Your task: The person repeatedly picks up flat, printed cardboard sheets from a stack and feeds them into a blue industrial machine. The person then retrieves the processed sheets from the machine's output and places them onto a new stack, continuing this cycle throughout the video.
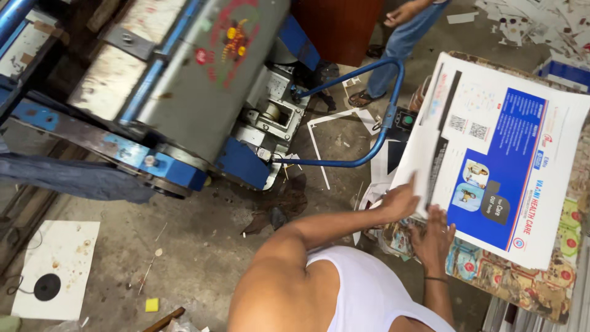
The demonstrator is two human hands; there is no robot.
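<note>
A large printed sheet, white with a blue panel, tops a stack on a worktable covered in colourful printed paper. My left hand grips the sheet's near left edge, fingers curled over it. Just to its right, my right hand lies flat on the sheet's lower corner with fingers spread. A thin band circles that wrist. My bare left arm and white sleeveless shirt fill the bottom of the view.
A big grey and blue machine with a roller fills the upper left. Its blue tube guard curves toward the table. Another person in jeans and sandals stands beyond. Paper scraps and a white sheet lie on the concrete floor.
</note>
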